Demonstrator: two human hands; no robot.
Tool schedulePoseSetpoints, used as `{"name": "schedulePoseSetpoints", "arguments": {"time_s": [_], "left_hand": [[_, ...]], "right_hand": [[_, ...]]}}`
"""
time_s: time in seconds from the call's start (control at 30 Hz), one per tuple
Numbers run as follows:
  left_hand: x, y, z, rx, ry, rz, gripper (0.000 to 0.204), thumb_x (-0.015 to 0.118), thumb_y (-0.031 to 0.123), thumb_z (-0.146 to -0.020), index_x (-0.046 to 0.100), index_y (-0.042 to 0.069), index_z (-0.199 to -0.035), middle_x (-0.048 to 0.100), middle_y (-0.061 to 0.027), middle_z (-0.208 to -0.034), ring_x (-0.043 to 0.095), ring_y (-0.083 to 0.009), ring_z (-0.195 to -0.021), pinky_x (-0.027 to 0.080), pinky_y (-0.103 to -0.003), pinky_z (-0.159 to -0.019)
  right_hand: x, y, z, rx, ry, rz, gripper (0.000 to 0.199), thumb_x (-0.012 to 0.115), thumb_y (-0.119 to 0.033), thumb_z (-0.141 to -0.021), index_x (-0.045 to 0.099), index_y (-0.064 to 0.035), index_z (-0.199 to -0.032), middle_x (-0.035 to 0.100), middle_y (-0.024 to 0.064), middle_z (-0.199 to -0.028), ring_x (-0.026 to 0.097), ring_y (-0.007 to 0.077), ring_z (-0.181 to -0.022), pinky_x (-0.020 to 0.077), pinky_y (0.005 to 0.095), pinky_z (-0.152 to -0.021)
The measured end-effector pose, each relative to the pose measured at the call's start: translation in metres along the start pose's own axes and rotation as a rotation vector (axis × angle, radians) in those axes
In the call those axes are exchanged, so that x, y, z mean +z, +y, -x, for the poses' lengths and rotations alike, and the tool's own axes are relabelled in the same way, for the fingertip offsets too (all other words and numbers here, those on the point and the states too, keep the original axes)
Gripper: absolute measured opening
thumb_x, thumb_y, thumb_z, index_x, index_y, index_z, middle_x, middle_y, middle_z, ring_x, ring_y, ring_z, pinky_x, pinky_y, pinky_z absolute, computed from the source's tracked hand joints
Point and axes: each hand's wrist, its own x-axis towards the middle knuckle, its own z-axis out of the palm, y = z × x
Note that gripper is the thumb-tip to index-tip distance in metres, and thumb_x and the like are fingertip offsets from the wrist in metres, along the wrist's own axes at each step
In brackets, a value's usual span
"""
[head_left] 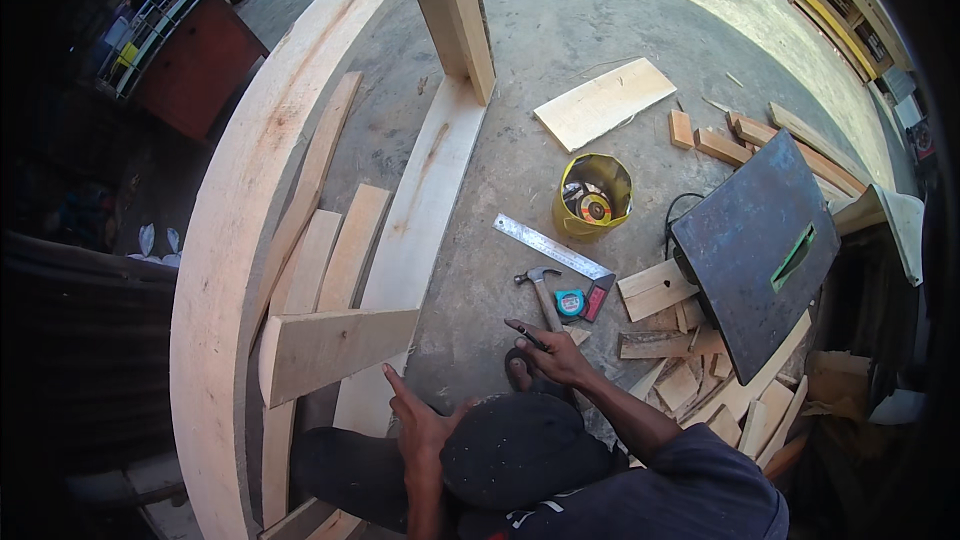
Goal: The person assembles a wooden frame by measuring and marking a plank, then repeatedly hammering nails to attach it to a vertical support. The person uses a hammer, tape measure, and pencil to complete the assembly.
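My left hand [422, 432] is raised beside a wooden crosspiece [340, 348], index finger stretched out and thumb apart, holding nothing. The fingertip comes near the crosspiece's lower edge; I cannot tell if it touches. In my right hand [560, 358] is a thin dark pen [527, 334], pointing up and left. The crosspiece belongs to a large wooden frame, with one long plank [235, 230] on the left and another plank [425, 190] lower down. Just beyond my right hand, a claw hammer [543, 292], a teal tape measure [570, 303] and a metal try square [550, 245] lie on the concrete.
A yellow container [588, 228] holding discs stands farther off, near a loose board [607, 102]. On the right is a dark metal plate [750, 250] with a green-edged slot, tilted in view. Wood offcuts [680, 387] lie around it. A red cabinet [200, 70] stands far left.
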Motion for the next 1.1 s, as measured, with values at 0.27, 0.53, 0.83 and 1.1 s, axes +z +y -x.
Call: {"name": "schedulePoseSetpoints", "arguments": {"time_s": [0.27, 0.53, 0.83, 1.1], "left_hand": [[0.081, -0.023, -0.042, -0.014, -0.21, -0.239, 0.084, 0.069, 0.057, -0.091, 0.044, 0.008, -0.154, 0.053, -0.0273, -0.14, 0.055, -0.0491, -0.128, 0.046, -0.055, -0.106], [0.133, -0.037, -0.053, 0.362, -0.411, -0.207, 0.06, 0.067, 0.043, -0.096, 0.057, 0.009, -0.143, 0.059, -0.0296, -0.13, 0.058, -0.0483, -0.124, 0.048, -0.054, -0.103], [0.122, -0.036, -0.054, 0.401, -0.433, 0.004, 0.049, 0.064, 0.039, -0.1, 0.06, 0.006, -0.136, 0.062, -0.027, -0.127, 0.062, -0.048, -0.116, 0.051, -0.053, -0.098], [0.101, -0.042, -0.049, 0.399, -0.382, -0.075, 0.046, 0.062, 0.028, -0.1, 0.059, 0.008, -0.141, 0.061, -0.0215, -0.131, 0.061, -0.0422, -0.122, 0.05, -0.048, -0.103]], "right_hand": [[-0.041, 0.017, -0.03, 0.038, 0.03, 0.567, 0.024, 0.07, -0.025, -0.092, 0.075, -0.0026, -0.1, 0.072, 0.0195, -0.095, 0.071, 0.0406, -0.096, 0.0566, 0.0502, -0.082], [-0.176, 0.035, -0.208, 0.204, 0.459, 0.952, 0.017, 0.065, -0.011, -0.089, 0.077, -0.0047, -0.099, 0.074, 0.0214, -0.103, 0.073, 0.0397, -0.098, 0.0585, 0.0484, -0.085], [-0.207, 0.087, -0.259, 0.344, -0.184, 1.304, 0.025, 0.06, -0.015, -0.093, 0.077, -0.0045, -0.108, 0.075, 0.02, -0.115, 0.074, 0.0357, -0.105, 0.0599, 0.0426, -0.09], [-0.214, 0.104, -0.271, 0.165, -0.329, 1.627, 0.026, 0.066, -0.023, -0.09, 0.076, -0.0074, -0.108, 0.076, 0.0195, -0.108, 0.076, 0.0365, -0.097, 0.0605, 0.0457, -0.083]]}}
